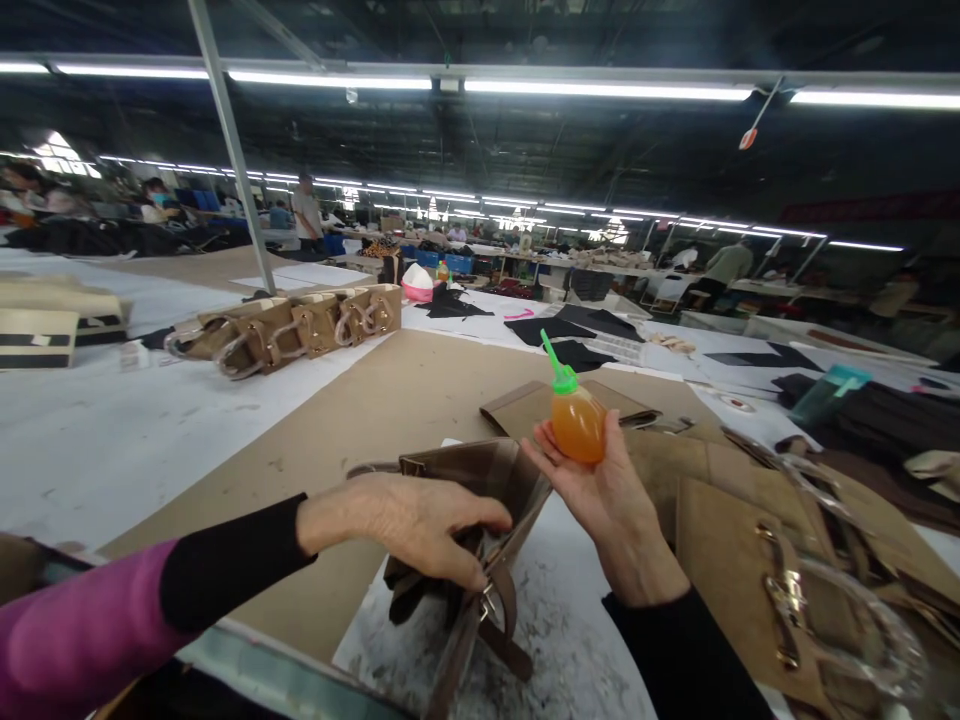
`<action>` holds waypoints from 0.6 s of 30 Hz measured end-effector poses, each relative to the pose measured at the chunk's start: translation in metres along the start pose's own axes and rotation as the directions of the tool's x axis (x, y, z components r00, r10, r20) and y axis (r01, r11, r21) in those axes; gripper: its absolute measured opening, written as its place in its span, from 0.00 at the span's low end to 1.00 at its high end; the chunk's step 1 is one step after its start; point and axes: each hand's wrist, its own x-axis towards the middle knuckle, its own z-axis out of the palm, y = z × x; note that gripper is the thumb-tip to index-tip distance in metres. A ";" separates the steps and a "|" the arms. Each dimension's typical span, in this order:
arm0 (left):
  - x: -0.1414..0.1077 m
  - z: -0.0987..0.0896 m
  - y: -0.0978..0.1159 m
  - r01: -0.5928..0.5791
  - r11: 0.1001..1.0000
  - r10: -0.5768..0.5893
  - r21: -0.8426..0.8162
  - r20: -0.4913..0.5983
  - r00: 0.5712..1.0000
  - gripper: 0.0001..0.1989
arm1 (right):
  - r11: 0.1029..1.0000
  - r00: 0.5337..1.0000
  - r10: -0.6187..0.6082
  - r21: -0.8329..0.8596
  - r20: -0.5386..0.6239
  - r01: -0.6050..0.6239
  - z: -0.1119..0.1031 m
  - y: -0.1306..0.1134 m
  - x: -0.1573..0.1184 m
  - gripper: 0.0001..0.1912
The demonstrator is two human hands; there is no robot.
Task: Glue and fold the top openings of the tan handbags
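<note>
While the right hand [606, 500] loosely cups the orange squeeze bottle [577, 425] above the brown handbag's [480, 468] right side, the left hand [416, 520] touches the bag near the worktable's [187, 390] near edge; whether it pinches, I cannot tell. The bottle is probably light, soft-walled, slippery, best held round its belly; the bag looks floppy, best taken by its rim.
</note>
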 end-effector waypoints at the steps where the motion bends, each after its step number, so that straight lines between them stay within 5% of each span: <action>1: -0.001 0.008 -0.004 0.022 1.000 -0.020 -0.014 0.112 0.993 0.21 | 1.000 1.000 -0.002 -0.005 -0.003 0.002 0.000 0.000 0.000 0.24; 4: -0.001 0.028 -0.019 0.197 0.980 -0.187 0.005 0.339 0.922 0.15 | 1.000 1.000 -0.004 -0.019 -0.004 0.004 -0.001 -0.002 0.000 0.23; 7: 0.001 0.029 -0.034 0.265 0.955 -0.295 0.132 0.339 0.893 0.17 | 0.999 1.000 -0.002 -0.033 -0.010 0.001 0.000 -0.005 -0.006 0.23; 11: 0.003 -0.005 -0.047 0.269 0.941 -0.320 0.206 0.278 0.906 0.17 | 0.995 0.995 0.096 -0.036 -0.017 -0.096 0.003 -0.005 -0.027 0.23; 14: -0.001 -0.032 -0.053 0.259 0.964 -0.222 -0.061 0.357 0.907 0.11 | 0.988 0.989 0.149 -0.038 0.022 -0.149 0.005 0.002 -0.044 0.22; 16: -0.007 -0.036 -0.054 0.242 0.938 -0.167 -0.248 0.288 0.943 0.13 | 0.991 0.991 0.130 -0.043 0.043 -0.128 0.005 0.007 -0.051 0.21; 18: -0.017 -0.026 -0.052 0.257 0.909 -0.267 -0.328 0.015 0.964 0.11 | 0.993 0.993 0.109 -0.041 0.043 -0.108 0.005 0.011 -0.052 0.22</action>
